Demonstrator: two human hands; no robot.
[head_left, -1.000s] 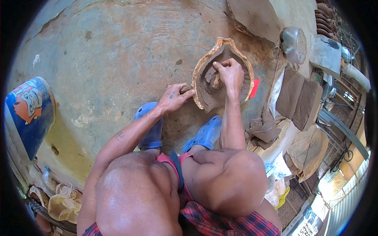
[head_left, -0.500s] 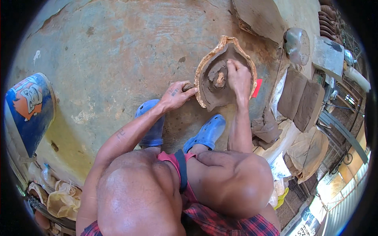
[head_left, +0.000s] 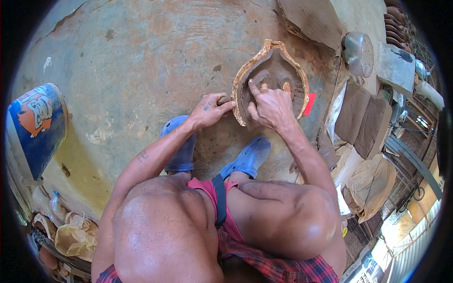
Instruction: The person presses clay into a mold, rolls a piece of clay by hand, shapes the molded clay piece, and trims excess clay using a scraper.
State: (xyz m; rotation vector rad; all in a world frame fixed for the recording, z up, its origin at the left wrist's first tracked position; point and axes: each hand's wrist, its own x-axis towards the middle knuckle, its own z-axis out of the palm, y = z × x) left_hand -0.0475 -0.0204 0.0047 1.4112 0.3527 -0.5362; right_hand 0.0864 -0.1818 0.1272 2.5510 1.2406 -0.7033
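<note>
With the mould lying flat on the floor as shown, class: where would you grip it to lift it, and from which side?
Probably by the mould's raised tan rim, coming from the near left edge where the left hand already steadies it. The right hand presses wet clay inside, so avoid the hollow.

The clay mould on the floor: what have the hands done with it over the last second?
The right hand slid from the upper right of the clay mould to its lower left, index finger now pressing into the wet clay. The left hand kept its hold on the mould's left rim. The mould and the blue clogs stayed put.
</note>
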